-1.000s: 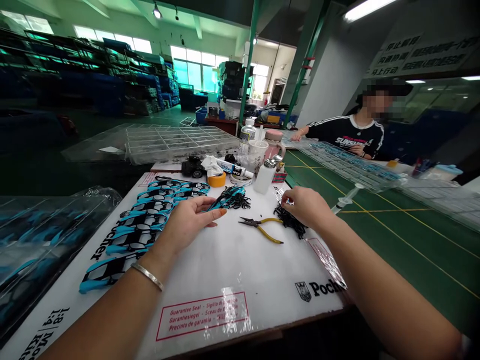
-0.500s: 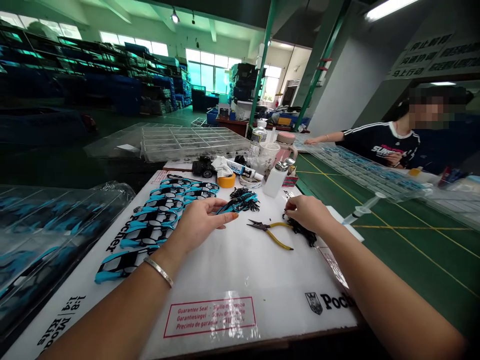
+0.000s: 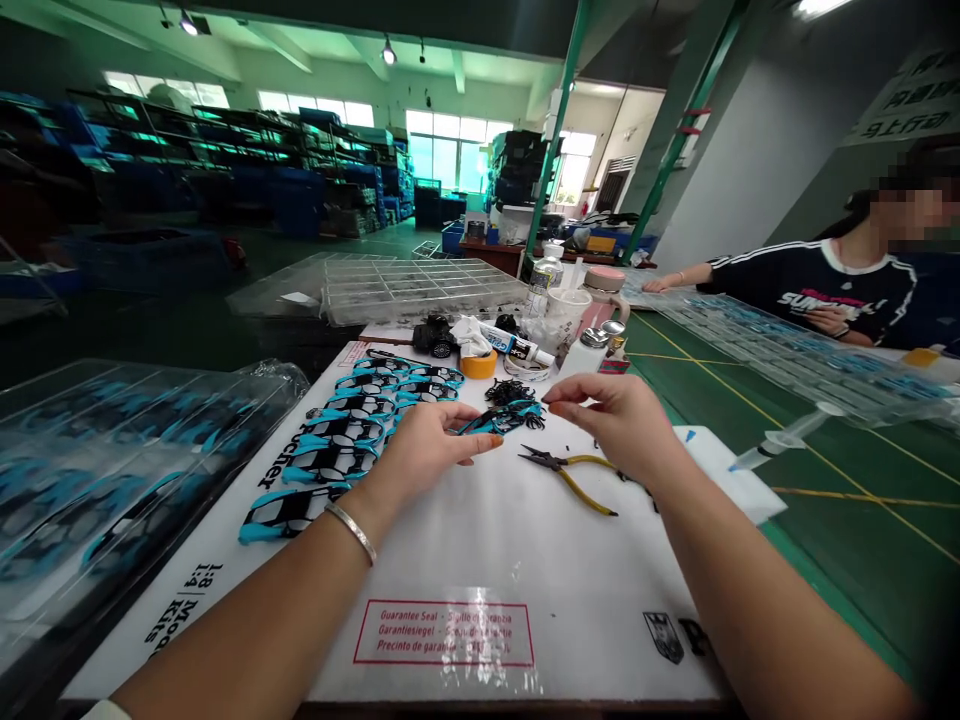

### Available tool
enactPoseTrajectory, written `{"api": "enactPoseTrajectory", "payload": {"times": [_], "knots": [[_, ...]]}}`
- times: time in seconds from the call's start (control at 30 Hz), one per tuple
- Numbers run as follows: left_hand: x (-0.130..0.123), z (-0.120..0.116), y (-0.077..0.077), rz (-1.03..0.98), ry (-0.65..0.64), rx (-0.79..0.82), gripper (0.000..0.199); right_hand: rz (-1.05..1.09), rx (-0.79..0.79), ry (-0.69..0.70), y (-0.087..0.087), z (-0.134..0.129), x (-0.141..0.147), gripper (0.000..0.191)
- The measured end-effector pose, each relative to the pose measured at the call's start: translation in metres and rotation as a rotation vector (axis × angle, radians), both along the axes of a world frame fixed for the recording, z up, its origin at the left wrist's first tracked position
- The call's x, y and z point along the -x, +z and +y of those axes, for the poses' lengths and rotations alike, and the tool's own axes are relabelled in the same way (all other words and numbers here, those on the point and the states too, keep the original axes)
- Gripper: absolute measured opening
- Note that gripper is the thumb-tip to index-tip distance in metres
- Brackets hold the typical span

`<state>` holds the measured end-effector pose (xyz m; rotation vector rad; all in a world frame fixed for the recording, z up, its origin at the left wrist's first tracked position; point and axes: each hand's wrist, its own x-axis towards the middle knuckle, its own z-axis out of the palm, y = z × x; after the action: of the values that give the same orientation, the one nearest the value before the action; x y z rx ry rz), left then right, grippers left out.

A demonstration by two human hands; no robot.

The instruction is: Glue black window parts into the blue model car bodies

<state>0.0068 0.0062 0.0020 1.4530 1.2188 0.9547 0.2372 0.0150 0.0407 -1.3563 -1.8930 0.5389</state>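
the white board [image 3: 465,560] is taken as the landmark for all places here.

left hand [image 3: 424,450] is seen mid-board, fingers curled w/ thumb and forefinger pinched on a blue-and-black part [image 3: 501,420], which is held just above the board surface. right hand [image 3: 622,420] is lifted over the board's right-centre, thumb and fingertips nearly closed; whether a tiny piece is pinched there can't be told, too small.

change vs. a sec ago: the right hand was down in the black bits pile [image 3: 634,478] at the board's right edge; now it's been raised off the pile and brought in toward the held part, so the two hands are near each other, not touching. the left hand's grip on the part is unchanged. judged from that, a small piece has prob. been picked and is being brought to the part for fitting, i.e. the pick looks done and the joining isn't yet made.

yellow-handled pliers [image 3: 574,475] are left lying on the board, just below the right hand, untouched. a row of blue-black parts [image 3: 337,440] is laid along the board's left side. tape roll [image 3: 478,364], glue tube [image 3: 517,347] and a white bottle [image 3: 581,355] are stood at the board's far edge. a syringe [image 3: 784,440] lies off the board's right side. another person [image 3: 840,290] is seated well beyond the board's far right corner.
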Motion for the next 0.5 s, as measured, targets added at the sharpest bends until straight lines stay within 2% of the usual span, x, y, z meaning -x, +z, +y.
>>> {"api": "enactPoseTrajectory", "payload": {"times": [0.07,0.17,0.3,0.4,0.5], "knots": [[0.0,0.001,-0.004,-0.002,-0.029,-0.03,0.052,0.076,-0.043,0.061,-0.008,-0.009,0.014,0.013],[-0.001,0.003,-0.008,0.022,-0.035,-0.058,0.048,0.038,-0.129,0.124,-0.02,-0.019,0.023,0.008],[0.0,0.004,-0.008,0.068,-0.013,-0.063,0.05,0.021,-0.171,0.159,-0.026,-0.023,0.019,0.012],[0.002,0.004,-0.003,0.077,0.012,-0.068,0.049,0.034,-0.199,0.19,-0.027,-0.022,0.015,0.021],[0.004,0.003,0.002,0.056,0.043,-0.042,0.051,0.035,-0.193,0.175,-0.029,-0.018,0.012,0.022]]}}
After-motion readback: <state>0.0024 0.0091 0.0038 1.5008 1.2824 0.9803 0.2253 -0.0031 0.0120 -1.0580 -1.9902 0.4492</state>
